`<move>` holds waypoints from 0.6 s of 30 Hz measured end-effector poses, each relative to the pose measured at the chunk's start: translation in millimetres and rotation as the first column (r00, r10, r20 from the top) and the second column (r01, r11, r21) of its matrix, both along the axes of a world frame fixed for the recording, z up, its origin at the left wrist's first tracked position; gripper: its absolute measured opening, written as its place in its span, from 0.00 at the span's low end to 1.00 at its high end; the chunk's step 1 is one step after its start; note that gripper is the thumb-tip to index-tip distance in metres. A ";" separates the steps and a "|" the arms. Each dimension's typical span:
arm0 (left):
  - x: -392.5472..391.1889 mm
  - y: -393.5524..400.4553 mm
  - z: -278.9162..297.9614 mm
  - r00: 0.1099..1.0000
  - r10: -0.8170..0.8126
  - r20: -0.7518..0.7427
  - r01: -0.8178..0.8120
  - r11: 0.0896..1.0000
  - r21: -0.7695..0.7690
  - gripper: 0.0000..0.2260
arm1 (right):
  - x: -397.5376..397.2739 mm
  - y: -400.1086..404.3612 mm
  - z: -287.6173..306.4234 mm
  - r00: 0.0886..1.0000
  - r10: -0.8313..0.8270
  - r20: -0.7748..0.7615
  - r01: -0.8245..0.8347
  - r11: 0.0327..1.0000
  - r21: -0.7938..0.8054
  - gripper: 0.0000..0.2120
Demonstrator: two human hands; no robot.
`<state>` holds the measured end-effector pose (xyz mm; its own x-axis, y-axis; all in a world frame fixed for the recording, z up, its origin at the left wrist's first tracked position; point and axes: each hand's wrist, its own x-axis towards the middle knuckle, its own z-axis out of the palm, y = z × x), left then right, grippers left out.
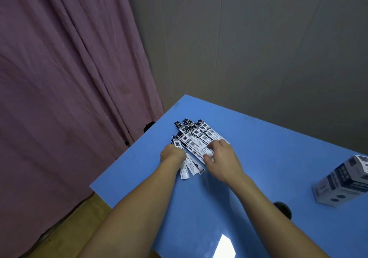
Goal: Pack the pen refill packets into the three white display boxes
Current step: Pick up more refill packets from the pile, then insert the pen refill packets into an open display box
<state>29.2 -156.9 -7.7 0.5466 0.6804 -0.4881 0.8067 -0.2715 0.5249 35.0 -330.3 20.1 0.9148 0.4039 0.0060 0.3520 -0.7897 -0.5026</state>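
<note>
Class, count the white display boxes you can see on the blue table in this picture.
1. A single display box stands at the table's right edge, partly cut off by the frame. The task names three, so the others may lie out of view.

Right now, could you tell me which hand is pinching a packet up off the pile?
The right hand: its thumb and fingers pinch one packet on the pile. The left hand grips a bunch at the pile's near-left edge.

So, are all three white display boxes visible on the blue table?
No, only one display box shows, at the right edge of the blue table.
</note>
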 end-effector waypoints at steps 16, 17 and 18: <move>-50.5 38.4 22.5 0.945 0.070 0.318 0.003 0.974 -0.225 0.05 | -28.7 29.7 0.0 0.995 0.039 -0.090 -0.044 0.998 -0.054 0.18; -56.7 38.1 26.2 0.940 0.045 0.339 0.031 0.976 -0.218 0.05 | -32.8 29.9 -0.4 0.994 0.032 -0.101 -0.038 0.997 -0.063 0.19; -62.4 37.5 29.6 0.934 0.014 0.357 0.063 0.977 -0.205 0.05 | -37.8 29.1 -0.2 0.993 0.021 -0.113 -0.030 0.997 -0.073 0.19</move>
<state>-33.2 -119.4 21.9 0.7255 0.5679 -0.3888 0.5513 -0.1412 0.8223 -2.9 -301.1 19.8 0.8973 0.4226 -0.1273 0.3171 -0.8180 -0.4800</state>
